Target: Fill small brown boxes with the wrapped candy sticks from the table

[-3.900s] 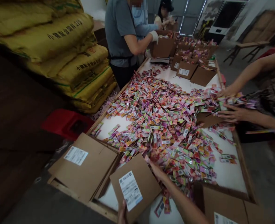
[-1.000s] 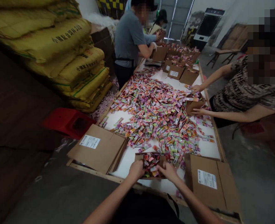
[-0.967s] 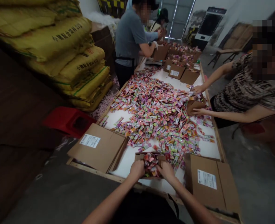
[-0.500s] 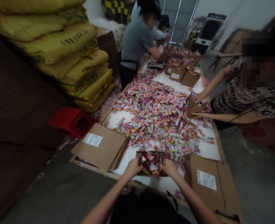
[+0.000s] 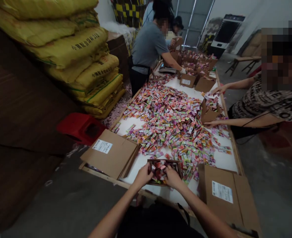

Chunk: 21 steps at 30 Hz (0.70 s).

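A left hand (image 5: 143,176) curls its fingers over the left edge of an open brown cardboard box (image 5: 163,160) at the white table (image 5: 134,172)'s near edge, likely light, best held by its walls; half-bent right hand (image 5: 174,178) touches slippery-looking pink packets (image 5: 158,165) inside. I can't tell whether either grips.

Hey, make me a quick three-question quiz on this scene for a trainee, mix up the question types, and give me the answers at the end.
1. What can be seen in the open box at the wearer's left hand and right hand?
2. True or false: the yellow sacks are stacked to the left of the table, as the wearer sees it.
3. Fill in: the co-worker in the grey shirt wears a white ____ on the hand reaching to the boxes.

Key:
1. Small coloured packets.
2. True.
3. Glove.
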Motion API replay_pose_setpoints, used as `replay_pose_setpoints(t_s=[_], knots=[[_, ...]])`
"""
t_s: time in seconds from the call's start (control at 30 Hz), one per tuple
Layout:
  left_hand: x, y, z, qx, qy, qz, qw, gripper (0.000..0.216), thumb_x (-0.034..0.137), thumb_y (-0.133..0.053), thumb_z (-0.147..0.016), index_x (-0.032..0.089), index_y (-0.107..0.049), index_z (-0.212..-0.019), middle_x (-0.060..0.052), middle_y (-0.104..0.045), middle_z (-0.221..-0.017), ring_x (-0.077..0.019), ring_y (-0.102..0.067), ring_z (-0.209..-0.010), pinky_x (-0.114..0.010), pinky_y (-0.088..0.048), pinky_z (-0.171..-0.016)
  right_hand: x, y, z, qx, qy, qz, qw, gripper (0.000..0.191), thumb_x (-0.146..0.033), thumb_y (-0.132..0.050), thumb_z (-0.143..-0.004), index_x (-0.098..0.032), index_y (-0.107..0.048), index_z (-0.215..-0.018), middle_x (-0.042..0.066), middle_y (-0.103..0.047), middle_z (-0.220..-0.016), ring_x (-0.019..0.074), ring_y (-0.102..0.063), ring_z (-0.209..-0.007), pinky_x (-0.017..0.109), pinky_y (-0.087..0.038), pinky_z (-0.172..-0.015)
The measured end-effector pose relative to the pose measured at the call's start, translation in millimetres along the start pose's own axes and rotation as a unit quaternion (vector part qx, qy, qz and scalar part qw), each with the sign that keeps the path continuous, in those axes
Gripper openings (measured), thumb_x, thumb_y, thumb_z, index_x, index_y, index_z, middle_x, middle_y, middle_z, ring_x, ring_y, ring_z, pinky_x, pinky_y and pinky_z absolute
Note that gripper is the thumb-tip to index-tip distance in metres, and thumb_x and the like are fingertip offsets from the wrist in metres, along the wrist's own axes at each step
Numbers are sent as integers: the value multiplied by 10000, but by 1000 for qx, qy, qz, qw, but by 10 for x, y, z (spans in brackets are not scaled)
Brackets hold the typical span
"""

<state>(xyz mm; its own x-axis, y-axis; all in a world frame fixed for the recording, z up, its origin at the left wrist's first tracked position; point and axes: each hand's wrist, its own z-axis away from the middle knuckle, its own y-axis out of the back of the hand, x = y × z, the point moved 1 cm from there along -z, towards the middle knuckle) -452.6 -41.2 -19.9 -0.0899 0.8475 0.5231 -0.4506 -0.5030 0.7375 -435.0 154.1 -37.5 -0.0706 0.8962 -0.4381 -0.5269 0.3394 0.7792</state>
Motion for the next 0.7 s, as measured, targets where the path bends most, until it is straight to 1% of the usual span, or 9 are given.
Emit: replay_pose_setpoints(t_s=[0.07,0.17,0.23,0.37,0.47,0.53,0.6,0.67,0.7], knots=[[124,-129,-79,-21,9,-33,999,258,103,-584,-778,180,-564,-1023,-86,-709,-937,-241,-688,-909,-316,-476,-778,-104,-84,-114,-13,-23,21,999,519,-80,-603,-776,-112,-595,-1294,202,-585,-1367,290,-626,-1187,347,-483,-1015],[299,-314,-186,-26,37,-71,996,280,41,-494,-843,98,-586,-1101,-212,-718,-1026,-304,-707,-987,-373,-495,-814,-260,-153,-235,-5,-30,35,999,622,20,-591,-712,-92,-588,-1325,250,-582,-1370,322,-615,-1200,382,-484,-1006],[346,-356,-211,-18,42,-81,996,287,28,-454,-865,79,-591,-1113,-242,-717,-1044,-313,-709,-1008,-385,-500,-826,-313,-136,-231,9,-29,39,999,621,27,-602,-692,-86,-603,-1303,255,-584,-1366,327,-617,-1187,393,-486,-999],[156,-162,-96,-3,7,-60,998,288,89,-566,-806,123,-596,-1090,-149,-739,-970,-269,-715,-912,-348,-518,-786,-125,30,33,62,-4,26,998,479,-105,-606,-774,-189,-631,-1245,125,-641,-1296,270,-597,-1192,356,-463,-1034],[-120,104,73,28,-12,-35,999,281,165,-504,-852,131,-574,-1122,-96,-725,-937,-222,-700,-850,-339,-540,-774,247,172,294,177,-77,17,981,416,-243,-510,-882,-127,-580,-1276,189,-603,-1286,332,-552,-1226,469,-431,-1068],[-243,231,160,62,-21,-28,997,444,201,-490,-866,106,-486,-1300,-159,-683,-1179,-244,-672,-1062,-399,-532,-922,464,232,389,274,-117,8,955,570,-354,-500,-906,-51,-469,-1388,254,-559,-1338,372,-510,-1278,522,-407,-1085],[-256,266,191,101,-82,-42,991,703,319,-577,-854,116,-331,-1481,-219,-486,-1492,-309,-476,-1386,-508,-379,-1148,557,246,390,308,-72,20,948,767,-469,-524,-902,-43,-320,-1507,258,-495,-1454,372,-427,-1384,547,-340,-1147],[-184,196,165,113,-184,-79,973,992,508,-679,-792,146,-192,-1576,-224,-311,-1629,-374,-251,-1525,-603,-160,-1240,517,204,329,258,33,61,964,935,-590,-561,-868,-90,-210,-1576,222,-397,-1569,360,-304,-1485,591,-199,-1217],[-138,131,139,108,-229,-101,962,1115,596,-713,-740,148,-154,-1594,-232,-282,-1644,-400,-208,-1537,-636,-106,-1240,467,164,295,223,78,82,968,1019,-646,-602,-823,-110,-194,-1588,211,-350,-1604,362,-252,-1514,611,-133,-1231]])
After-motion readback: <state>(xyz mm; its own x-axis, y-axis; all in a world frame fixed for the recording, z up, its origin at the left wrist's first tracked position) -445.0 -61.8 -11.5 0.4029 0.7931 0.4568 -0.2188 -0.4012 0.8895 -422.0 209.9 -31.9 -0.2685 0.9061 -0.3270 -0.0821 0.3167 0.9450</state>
